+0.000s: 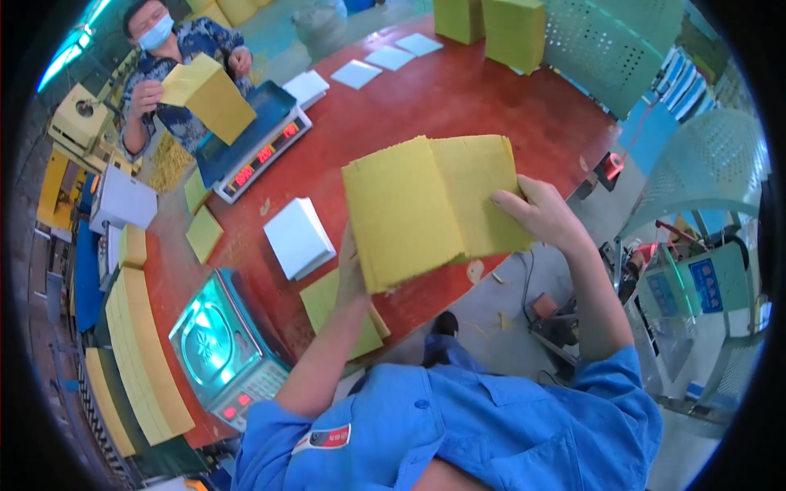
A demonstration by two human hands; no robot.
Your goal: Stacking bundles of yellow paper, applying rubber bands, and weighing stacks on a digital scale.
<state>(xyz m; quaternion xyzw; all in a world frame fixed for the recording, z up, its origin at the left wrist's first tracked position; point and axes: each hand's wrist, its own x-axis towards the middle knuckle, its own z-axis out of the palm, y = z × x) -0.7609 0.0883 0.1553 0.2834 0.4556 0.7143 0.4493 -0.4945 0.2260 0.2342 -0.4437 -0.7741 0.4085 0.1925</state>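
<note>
Gripping yellow paper stack [405, 217], both hands [542, 214], red scale digits [264, 154]

The bare left forearm [323, 356] slants up and inward to the left hand [352, 274], its fingers mostly hidden. The right forearm [599, 303] rises opposite; the right hand [547, 214] grips with thumb [511, 204] pointing inward, fingers out of sight.

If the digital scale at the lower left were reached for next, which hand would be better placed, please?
Probably the left hand: it holds the left side of the yellow paper stack, nearer the digital scale. The right hand grips the right side, farther off, and would likely need to cross over.
</note>
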